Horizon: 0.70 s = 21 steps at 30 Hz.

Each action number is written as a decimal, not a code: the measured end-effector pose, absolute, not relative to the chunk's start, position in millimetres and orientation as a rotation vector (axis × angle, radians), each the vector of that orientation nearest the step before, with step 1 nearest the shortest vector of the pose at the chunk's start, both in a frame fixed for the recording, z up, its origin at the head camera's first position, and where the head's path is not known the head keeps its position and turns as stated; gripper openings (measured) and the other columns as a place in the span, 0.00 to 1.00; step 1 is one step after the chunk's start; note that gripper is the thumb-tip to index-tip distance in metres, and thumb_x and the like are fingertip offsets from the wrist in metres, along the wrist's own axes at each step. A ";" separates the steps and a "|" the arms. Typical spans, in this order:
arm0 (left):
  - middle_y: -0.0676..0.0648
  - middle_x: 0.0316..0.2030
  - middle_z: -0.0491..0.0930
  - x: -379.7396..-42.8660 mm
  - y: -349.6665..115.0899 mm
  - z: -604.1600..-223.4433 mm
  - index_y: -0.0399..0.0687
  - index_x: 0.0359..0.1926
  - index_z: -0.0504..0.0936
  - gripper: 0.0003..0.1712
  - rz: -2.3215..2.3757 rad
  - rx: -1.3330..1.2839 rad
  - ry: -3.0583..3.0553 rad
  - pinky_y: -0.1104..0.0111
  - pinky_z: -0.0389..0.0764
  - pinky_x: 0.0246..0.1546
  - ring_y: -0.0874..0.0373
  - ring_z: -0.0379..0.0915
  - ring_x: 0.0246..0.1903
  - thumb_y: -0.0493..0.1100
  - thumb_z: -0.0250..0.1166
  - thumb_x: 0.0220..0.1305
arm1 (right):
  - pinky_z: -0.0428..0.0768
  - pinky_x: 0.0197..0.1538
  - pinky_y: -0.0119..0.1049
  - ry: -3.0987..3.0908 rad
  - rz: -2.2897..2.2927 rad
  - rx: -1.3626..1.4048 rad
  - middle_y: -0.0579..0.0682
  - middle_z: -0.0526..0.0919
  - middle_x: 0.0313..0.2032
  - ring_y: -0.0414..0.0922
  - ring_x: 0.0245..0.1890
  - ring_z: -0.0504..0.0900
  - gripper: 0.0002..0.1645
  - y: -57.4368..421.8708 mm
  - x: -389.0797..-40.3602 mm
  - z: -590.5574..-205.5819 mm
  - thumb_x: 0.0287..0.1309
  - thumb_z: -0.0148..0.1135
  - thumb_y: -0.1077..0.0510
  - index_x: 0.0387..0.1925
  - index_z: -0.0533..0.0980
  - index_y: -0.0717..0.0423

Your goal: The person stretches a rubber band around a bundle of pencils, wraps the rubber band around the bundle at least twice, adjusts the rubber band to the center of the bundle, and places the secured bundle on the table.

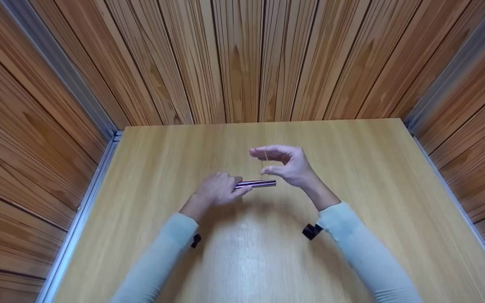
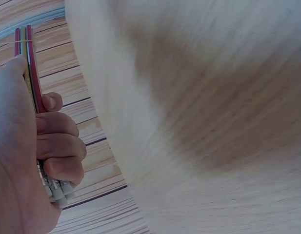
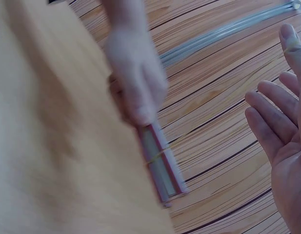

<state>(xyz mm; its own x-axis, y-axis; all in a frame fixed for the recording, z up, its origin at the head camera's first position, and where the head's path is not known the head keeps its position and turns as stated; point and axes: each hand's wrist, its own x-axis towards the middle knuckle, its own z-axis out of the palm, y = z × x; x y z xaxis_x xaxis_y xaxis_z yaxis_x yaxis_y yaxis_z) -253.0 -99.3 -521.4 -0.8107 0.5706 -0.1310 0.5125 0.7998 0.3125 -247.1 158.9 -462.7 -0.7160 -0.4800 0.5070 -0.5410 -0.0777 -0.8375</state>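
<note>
A bundle of pencils (image 1: 261,184) lies in the grip of my left hand (image 1: 219,189), held sideways above the table. In the left wrist view, the fingers curl round the pencils (image 2: 35,92), whose eraser ends (image 2: 60,189) stick out below the little finger. A thin yellowish rubber band (image 3: 159,155) circles the bundle near its flat, unsharpened end. From there it stretches across to my right hand (image 1: 296,167) and catches on a digit. The right hand's fingers are extended, with thumb and fingers spread apart beside the bundle's free end.
The light wooden tabletop (image 1: 242,256) spreads beneath both hands. Wood-plank walls (image 1: 242,63) rise at the back and both sides, with metal rails (image 1: 76,214) along the edges. A black wrist device (image 1: 311,232) hangs at the right sleeve.
</note>
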 end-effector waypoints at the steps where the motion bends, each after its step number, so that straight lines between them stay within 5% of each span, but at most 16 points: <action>1: 0.52 0.25 0.71 -253.4 -99.9 -521.6 0.44 0.49 0.85 0.38 0.400 0.840 2.772 0.65 0.68 0.29 0.56 0.69 0.26 0.73 0.49 0.85 | 0.86 0.67 0.32 -2.102 1.933 1.165 0.75 0.87 0.60 0.33 0.61 0.92 0.30 158.5 -247.2 -461.4 0.62 0.82 0.65 0.61 0.82 0.77; 6: 0.52 0.25 0.70 -258.0 -102.9 -516.6 0.43 0.51 0.84 0.35 0.428 0.845 2.800 0.66 0.67 0.28 0.56 0.67 0.25 0.70 0.50 0.87 | 0.86 0.68 0.31 -2.094 1.888 1.209 0.71 0.90 0.56 0.34 0.61 0.92 0.23 156.5 -244.9 -464.8 0.67 0.79 0.61 0.56 0.87 0.74; 16: 0.51 0.25 0.70 -276.3 -121.7 -498.5 0.42 0.55 0.85 0.36 0.454 0.645 2.895 0.67 0.65 0.26 0.57 0.65 0.23 0.70 0.50 0.87 | 0.84 0.73 0.35 -1.951 1.835 1.424 0.63 0.94 0.56 0.38 0.65 0.91 0.31 151.3 -229.2 -474.1 0.74 0.72 0.45 0.53 0.88 0.74; 21: 0.51 0.25 0.68 -280.6 -130.7 -495.1 0.43 0.52 0.84 0.34 0.463 0.569 2.927 0.68 0.64 0.26 0.57 0.64 0.23 0.69 0.50 0.88 | 0.83 0.73 0.35 -1.904 1.771 1.531 0.69 0.93 0.54 0.40 0.68 0.90 0.27 147.2 -221.1 -480.3 0.77 0.70 0.48 0.52 0.88 0.74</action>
<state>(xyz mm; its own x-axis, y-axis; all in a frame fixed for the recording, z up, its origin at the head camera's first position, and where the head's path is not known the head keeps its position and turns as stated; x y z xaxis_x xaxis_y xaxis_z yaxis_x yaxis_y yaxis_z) -280.6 -130.7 -495.1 -0.9215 0.3833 -0.0623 0.3453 0.8822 0.3201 -221.1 147.2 -480.3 -0.4795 -0.5648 0.6716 -0.7105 -0.1992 -0.6749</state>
